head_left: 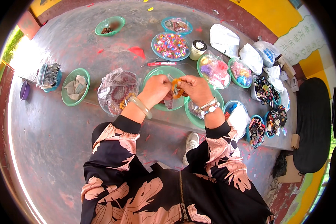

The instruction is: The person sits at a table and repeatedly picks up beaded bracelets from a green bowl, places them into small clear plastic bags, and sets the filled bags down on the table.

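Over a green basin, both my hands work close together. Closed fingers of my left hand pinch a small clear plastic bag, whose lower end hangs below them. An orange-yellow bead bracelet is gripped by my right hand, right beside the bag's top; whether part of it is inside the bag I cannot tell. Left of my hands, a basin lined with clear plastic holds dark red bead strings and some yellow beads. Under my right wrist stands another green basin with bagged items.
Beyond my hands lie a red-and-white pen-like packet, a lidded cup and a basin of colourful small pieces. Basins of bagged pieces and dark hair ties crowd the right. A grey cloth basin stands left.
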Motion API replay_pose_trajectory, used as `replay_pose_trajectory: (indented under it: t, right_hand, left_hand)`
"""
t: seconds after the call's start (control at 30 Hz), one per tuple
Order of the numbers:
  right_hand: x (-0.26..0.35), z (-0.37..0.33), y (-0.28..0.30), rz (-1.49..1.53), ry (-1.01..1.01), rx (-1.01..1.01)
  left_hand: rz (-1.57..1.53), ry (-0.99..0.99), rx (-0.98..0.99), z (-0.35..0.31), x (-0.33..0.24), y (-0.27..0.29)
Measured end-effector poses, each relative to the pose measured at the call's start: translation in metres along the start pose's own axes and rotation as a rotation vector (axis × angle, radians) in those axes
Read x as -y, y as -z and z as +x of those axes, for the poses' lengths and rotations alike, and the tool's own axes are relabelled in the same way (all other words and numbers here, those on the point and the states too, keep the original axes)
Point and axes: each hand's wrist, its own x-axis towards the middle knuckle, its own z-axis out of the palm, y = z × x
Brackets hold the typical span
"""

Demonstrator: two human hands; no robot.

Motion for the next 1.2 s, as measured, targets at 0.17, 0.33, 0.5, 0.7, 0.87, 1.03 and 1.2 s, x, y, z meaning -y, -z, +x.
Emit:
replay_pose_trajectory:
  t: [0.17, 0.33, 0.5, 0.7, 0.87, 1.03, 1.2]
  right_hand:
    - [-0.011, 0.005, -0.005, 0.001, 0.093, -0.078]
    - [-0.012, 0.008, 0.009, 0.298, 0.013, -0.160]
    - [-0.053, 0.022, 0.019, 0.183, 0.038, 0.161]
    - [-0.066, 0.027, -0.013, -0.068, -0.100, 0.248]
    - [-0.052, 0.020, -0.030, 0.554, -0.095, 0.242]
    - [-0.033, 0.016, -0.013, 0.925, -0.197, 0.246]
    - [-0.019, 0.011, -0.002, 0.947, -0.142, 0.200]
  left_hand:
    - [-0.142, 0.039, 0.025, 0.003, 0.005, 0.003]
    - [-0.319, 0.002, 0.004, -0.004, -0.005, 0.012]
    - [-0.561, -0.090, 0.047, -0.008, -0.017, 0.022]
    - [-0.746, -0.166, 0.114, -0.010, -0.022, 0.025]
    - [-0.665, -0.215, 0.092, -0.017, -0.029, 0.026]
    - [-0.173, -0.446, -0.428, -0.014, -0.026, 0.037]
    - [-0.302, -0.041, 0.083, -0.016, -0.023, 0.037]
